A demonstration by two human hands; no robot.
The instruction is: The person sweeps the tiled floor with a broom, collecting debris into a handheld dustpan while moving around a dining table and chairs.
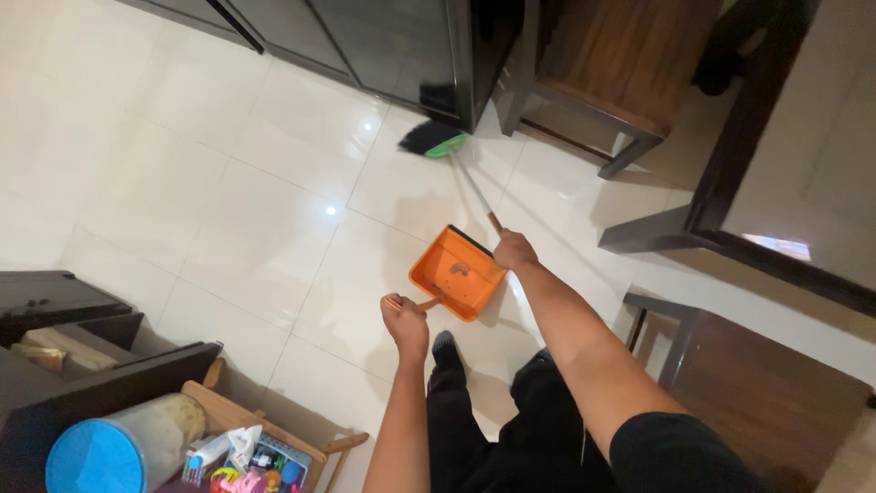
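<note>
The left hand (406, 321) was closed in a fist around the short handle of an orange dustpan (456, 272), which sat low over the glossy white floor tiles (228, 210) just ahead of the person's black-socked foot (444, 349). The right hand (514, 249) had its fingers wrapped tight around the upper end of a broom handle (474, 190); the thin pole ran away from it across the tiles to a green broom head with black bristles (431, 139), which rested on the floor beside the corner of a dark glass-fronted cabinet (411, 46). Dustpan and right hand lay just beside each other. A wooden chair (620, 64) stood beyond, and a blue-lidded container (114, 449) sat at lower left
</note>
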